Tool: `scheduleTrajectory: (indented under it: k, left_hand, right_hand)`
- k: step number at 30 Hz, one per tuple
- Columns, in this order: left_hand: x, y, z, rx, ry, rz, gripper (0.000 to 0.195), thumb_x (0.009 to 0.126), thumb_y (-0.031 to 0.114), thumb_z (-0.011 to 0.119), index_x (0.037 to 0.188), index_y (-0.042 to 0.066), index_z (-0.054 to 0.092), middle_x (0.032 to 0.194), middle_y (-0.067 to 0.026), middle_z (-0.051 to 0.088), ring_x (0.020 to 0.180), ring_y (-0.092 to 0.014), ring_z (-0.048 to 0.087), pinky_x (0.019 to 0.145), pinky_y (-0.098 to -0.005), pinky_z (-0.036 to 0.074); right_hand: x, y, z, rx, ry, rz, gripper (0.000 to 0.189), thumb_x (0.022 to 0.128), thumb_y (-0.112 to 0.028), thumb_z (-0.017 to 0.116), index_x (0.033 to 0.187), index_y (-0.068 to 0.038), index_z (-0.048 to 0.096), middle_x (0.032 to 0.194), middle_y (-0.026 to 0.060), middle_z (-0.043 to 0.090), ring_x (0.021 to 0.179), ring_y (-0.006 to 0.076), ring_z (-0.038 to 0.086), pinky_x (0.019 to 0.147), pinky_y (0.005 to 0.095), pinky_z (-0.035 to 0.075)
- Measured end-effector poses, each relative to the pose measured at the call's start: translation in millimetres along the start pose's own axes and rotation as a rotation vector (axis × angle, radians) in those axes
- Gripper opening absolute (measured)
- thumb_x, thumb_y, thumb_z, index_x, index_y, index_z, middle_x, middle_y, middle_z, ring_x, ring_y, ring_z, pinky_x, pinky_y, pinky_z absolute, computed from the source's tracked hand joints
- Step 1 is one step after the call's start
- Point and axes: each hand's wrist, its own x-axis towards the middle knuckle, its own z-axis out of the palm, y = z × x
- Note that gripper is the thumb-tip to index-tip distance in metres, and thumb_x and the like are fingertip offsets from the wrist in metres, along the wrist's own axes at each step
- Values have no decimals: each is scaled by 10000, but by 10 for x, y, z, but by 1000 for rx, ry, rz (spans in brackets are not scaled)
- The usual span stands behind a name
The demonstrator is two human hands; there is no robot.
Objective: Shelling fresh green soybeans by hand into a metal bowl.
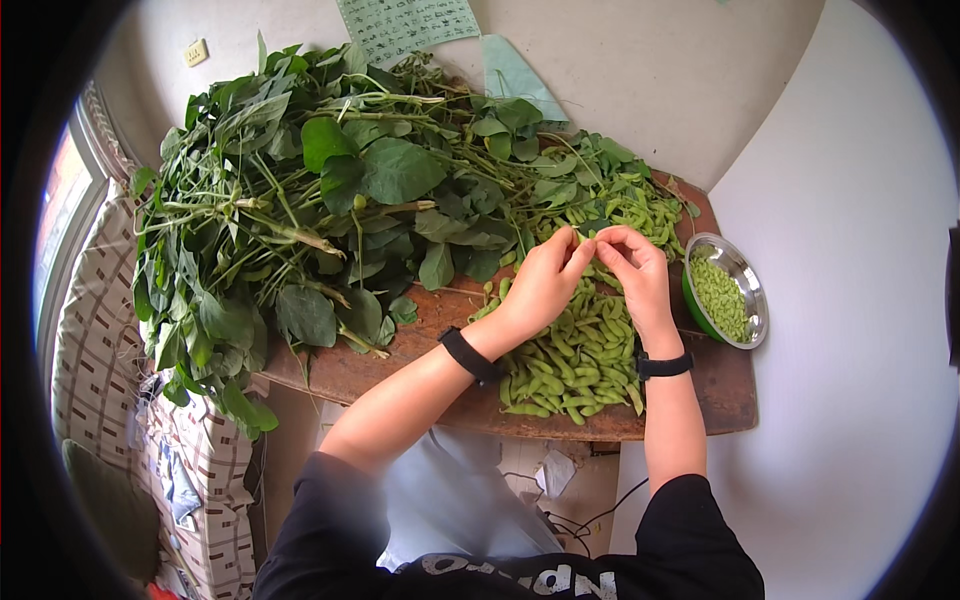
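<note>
My left hand and my right hand meet above a wooden table, fingertips almost touching. Pinched between them is a small green soybean pod, mostly covered by the fingers. Below my wrists lies a heap of loose soybean pods, reaching close to the table's front edge. To the right of my right hand, a steel bowl with a green outside holds shelled green beans. It stands tilted at the table's right edge.
A big pile of leafy soybean plants covers the left and back of the wooden table and hangs over its left end. More pods lie at the back right. A patterned sofa is at left; cables run on the floor.
</note>
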Motion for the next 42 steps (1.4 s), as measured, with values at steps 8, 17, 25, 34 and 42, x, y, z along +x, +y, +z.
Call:
scheduleTrajectory:
  k: [8, 17, 25, 34, 42]
  left_hand:
    - [-20, 33, 1, -16, -21, -8, 283, 957, 225, 521, 841, -16, 430, 616, -138, 475, 540, -226, 411, 529, -366, 366]
    - [-69, 46, 38, 291, 54, 153, 213, 899, 206, 564, 868, 23, 461, 638, -161, 598, 609, -375, 598, 535, -451, 455]
    - [-90, 75, 40, 466, 0, 164, 183, 893, 181, 576, 892, 39, 461, 719, -146, 627, 659, -356, 614, 562, -428, 476]
    - [-92, 55, 31, 484, -17, 170, 184, 892, 174, 578, 886, 32, 461, 722, -153, 633, 645, -364, 609, 551, -440, 471]
    - [-85, 27, 44, 463, -12, 161, 182, 901, 177, 567, 886, 27, 465, 712, -164, 623, 653, -377, 602, 566, -455, 466]
  right_hand:
    - [-22, -35, 8, 1, 41, 73, 117, 903, -122, 632, 956, -18, 630, 869, -19, 624, 792, 45, 561, 728, 195, 446]
    - [-9, -46, -25, 42, -66, 162, 196, 902, -166, 643, 1015, -14, 590, 933, -11, 601, 869, 53, 551, 781, 199, 432]
    - [-5, -45, -117, 52, -83, 301, 223, 892, -197, 654, 1020, -20, 607, 945, -5, 617, 887, 59, 562, 810, 210, 436]
    - [3, -60, -127, 63, -107, 335, 227, 905, -198, 638, 1034, -13, 614, 951, 0, 633, 879, 56, 570, 807, 205, 438]
    - [5, -35, -123, -7, -100, 286, 202, 933, -188, 599, 1011, -3, 621, 920, -19, 621, 833, 36, 546, 755, 192, 424]
